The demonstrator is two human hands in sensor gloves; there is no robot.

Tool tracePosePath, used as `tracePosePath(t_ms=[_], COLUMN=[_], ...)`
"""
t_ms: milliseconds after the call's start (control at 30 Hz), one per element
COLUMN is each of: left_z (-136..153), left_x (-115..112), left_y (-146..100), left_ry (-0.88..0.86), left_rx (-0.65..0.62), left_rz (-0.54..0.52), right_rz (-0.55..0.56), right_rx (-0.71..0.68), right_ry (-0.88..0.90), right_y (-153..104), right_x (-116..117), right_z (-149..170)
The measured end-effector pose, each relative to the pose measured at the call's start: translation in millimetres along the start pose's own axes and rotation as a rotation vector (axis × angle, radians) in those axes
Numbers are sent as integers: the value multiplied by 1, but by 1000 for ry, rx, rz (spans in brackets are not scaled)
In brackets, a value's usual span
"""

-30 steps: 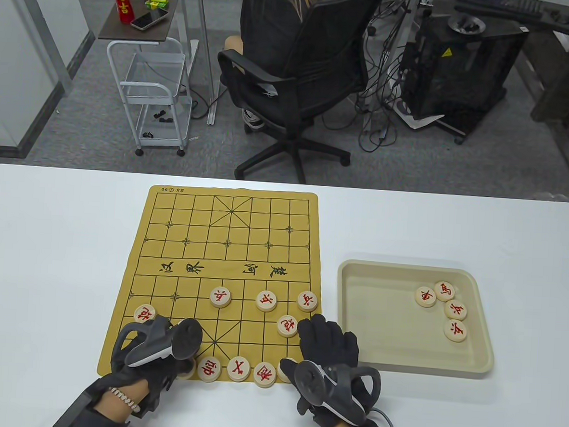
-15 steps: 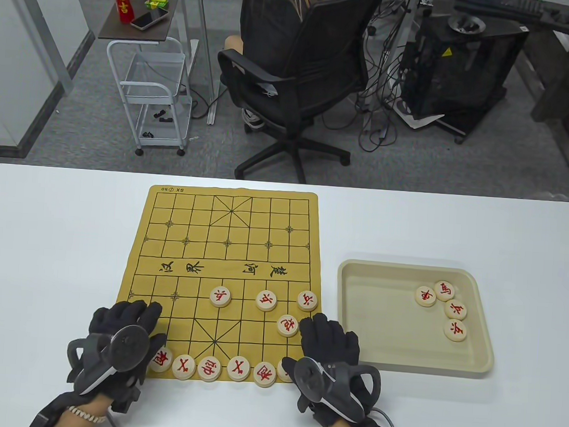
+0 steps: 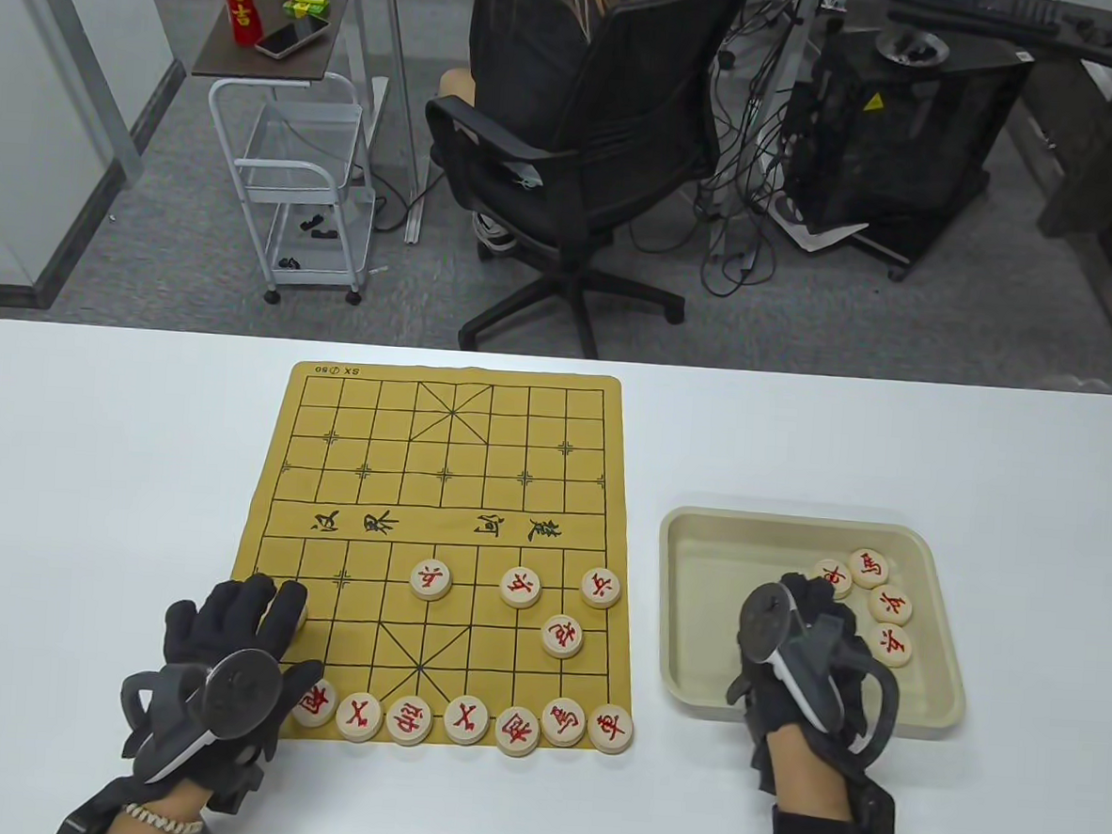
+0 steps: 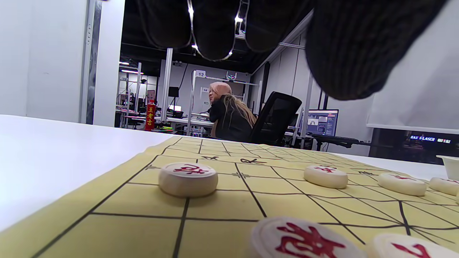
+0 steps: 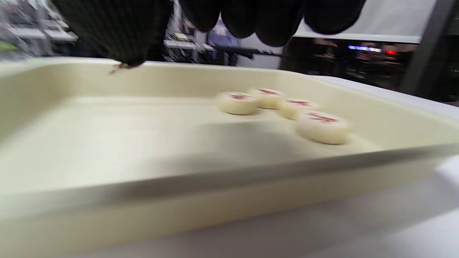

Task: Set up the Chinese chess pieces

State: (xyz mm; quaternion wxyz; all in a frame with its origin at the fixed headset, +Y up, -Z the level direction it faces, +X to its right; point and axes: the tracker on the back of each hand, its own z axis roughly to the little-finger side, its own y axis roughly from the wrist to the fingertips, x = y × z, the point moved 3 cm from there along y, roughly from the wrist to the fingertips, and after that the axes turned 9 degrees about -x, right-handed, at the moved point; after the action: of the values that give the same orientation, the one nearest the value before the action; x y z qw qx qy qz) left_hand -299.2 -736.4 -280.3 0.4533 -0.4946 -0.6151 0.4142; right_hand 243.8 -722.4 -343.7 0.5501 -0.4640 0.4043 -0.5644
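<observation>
The yellow board mat [image 3: 439, 485] lies mid-table. Several red-lettered round pieces [image 3: 467, 720] line its near row. Three pieces [image 3: 520, 587] stand a few rows up, with one [image 3: 561, 636] just below them. My left hand [image 3: 267, 607] hovers open over a piece [image 3: 302, 616] at the board's left side. In the left wrist view that piece [image 4: 188, 178] lies free below my fingers [image 4: 215, 28]. My right hand [image 3: 804, 592] is open and empty over the beige tray [image 3: 699, 548], close to several loose pieces [image 3: 890, 604]. They also show in the right wrist view [image 5: 322, 127].
The tray's rim [image 5: 215, 179] stands between my right wrist and the loose pieces. The white table [image 3: 120, 466] extends left of the board. An office chair [image 3: 572, 154] with a seated person and a small cart [image 3: 297, 184] stand beyond the far edge.
My right hand left the board's near right corner and moved right over the tray, uncovering two pieces at the row's end. My left hand moved from the near row to the left-side piece.
</observation>
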Motion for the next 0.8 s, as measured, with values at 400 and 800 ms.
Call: tracePosePath(t_ms=[400,800], left_z=[-2,-4], left_x=[-2,-4], left_y=[1,1], left_ry=[-1,9], left_rx=[-21,-15], left_rz=[16,46], right_rz=[-194,-173], right_rx=[197,208], right_ry=[-177,-235], right_y=[46,60], right_x=[38,53], right_z=[62,64])
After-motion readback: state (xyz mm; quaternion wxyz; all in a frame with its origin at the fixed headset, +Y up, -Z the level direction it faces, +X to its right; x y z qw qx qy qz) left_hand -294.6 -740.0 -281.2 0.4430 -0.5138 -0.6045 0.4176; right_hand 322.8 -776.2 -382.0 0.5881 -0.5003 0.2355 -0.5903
